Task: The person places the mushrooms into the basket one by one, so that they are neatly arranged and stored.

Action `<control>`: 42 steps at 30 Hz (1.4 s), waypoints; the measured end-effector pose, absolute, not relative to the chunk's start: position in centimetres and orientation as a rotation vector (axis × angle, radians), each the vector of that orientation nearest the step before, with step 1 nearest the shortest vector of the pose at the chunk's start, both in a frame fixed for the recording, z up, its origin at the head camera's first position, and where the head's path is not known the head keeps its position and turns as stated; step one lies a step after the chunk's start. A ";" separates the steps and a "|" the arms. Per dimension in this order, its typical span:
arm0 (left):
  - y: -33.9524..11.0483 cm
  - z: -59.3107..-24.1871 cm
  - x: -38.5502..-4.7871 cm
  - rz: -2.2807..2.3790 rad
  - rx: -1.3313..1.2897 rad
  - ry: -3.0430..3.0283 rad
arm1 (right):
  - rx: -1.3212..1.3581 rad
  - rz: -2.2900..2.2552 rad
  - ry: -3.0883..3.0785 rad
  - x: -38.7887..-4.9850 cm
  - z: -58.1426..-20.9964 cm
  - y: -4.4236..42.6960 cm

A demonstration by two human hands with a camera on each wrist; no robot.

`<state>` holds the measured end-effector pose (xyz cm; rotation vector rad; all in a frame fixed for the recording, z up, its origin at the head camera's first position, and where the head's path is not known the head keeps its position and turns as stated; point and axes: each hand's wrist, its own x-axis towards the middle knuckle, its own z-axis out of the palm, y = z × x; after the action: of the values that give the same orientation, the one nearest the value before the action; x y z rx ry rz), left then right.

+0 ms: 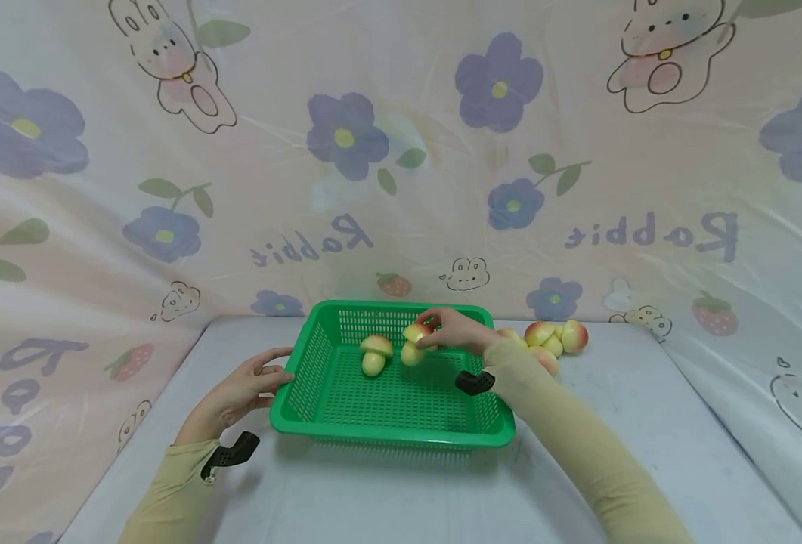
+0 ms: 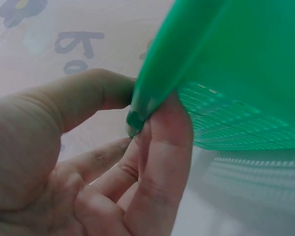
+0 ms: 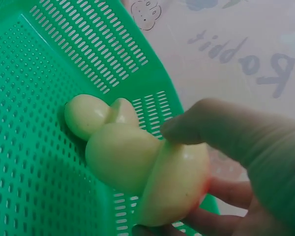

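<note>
My left hand [image 1: 237,394] grips the left rim of a green plastic basket [image 1: 394,437]; in the left wrist view thumb and fingers of the hand [image 2: 113,162] pinch that rim [image 2: 160,64]. My right hand [image 1: 458,332] holds a mushroom-shaped piece [image 1: 411,353], yellow with a reddish cap, over the basket's back part. The right wrist view shows the thumb and fingers of the hand [image 3: 236,162] round the cap of this piece [image 3: 123,157]. Another mushroom piece [image 1: 375,355] lies in the basket to the left, also visible behind the held one [image 3: 87,117].
Several similar yellow and red pieces [image 1: 574,337] lie in a pile on the white table [image 1: 387,499], right of the basket and partly behind my right forearm. A patterned cloth [image 1: 414,204] hangs behind the table and at both sides.
</note>
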<state>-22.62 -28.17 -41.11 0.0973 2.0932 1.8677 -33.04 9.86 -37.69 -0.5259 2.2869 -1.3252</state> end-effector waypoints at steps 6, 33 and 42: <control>-28.1 -41.2 -22.6 1.864 0.088 2.099 | -0.509 -1.271 2.291 -33.3 -38.2 9.4; -28.1 -41.1 -22.7 1.853 0.109 2.109 | -0.456 -1.056 2.403 -33.9 -40.2 8.2; -28.1 -41.2 -22.6 1.863 0.099 2.108 | -0.434 -1.077 2.423 -33.6 -40.4 8.0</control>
<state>-22.58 -28.07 -41.16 0.0989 2.1077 1.8635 -33.59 7.99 -40.41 -0.4341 2.4230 -1.0768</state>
